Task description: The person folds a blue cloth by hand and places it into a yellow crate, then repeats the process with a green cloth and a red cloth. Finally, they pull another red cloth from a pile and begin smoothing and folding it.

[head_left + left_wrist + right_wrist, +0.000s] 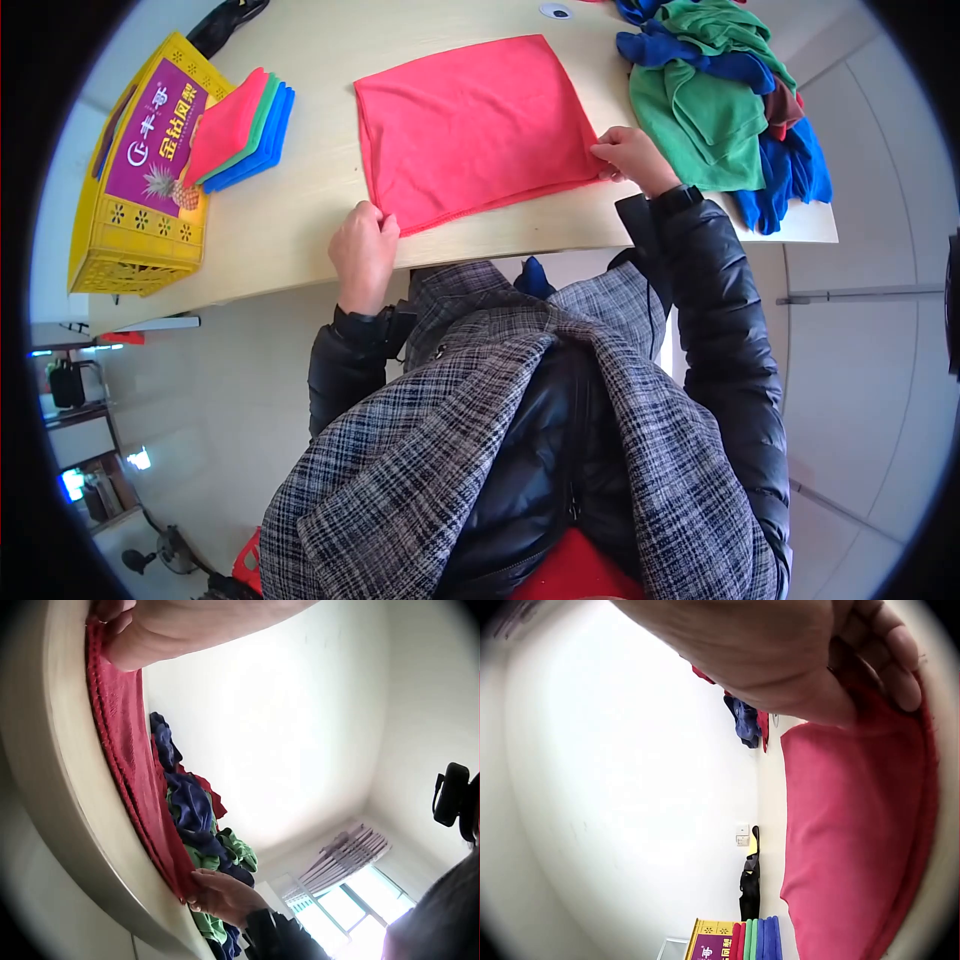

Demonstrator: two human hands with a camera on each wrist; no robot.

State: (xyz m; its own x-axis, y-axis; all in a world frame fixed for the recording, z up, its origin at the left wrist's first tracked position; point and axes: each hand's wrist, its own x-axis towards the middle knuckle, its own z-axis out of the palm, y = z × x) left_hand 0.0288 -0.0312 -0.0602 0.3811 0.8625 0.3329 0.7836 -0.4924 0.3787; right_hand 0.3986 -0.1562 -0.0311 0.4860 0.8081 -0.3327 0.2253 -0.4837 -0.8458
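Observation:
A red cloth (480, 130), folded over with its layered edge toward the person, lies flat on the table. At its near left corner, my left hand (362, 250) pinches the edge between thumb and curled fingers. My right hand (640, 160) holds the near right corner; in the right wrist view its thumb and fingers (900, 682) close on the red fabric (847, 825). Seen from the left wrist, the hemmed edge of the cloth (135, 780) runs along the table's front edge between both hands.
At the right lies a loose heap of green, blue and dark red cloths (710, 110). A yellow crate (150, 250) stands at the left, with a stack of folded red, green and blue cloths (265, 150) against it. The light wooden table (280, 240) ends just before the person.

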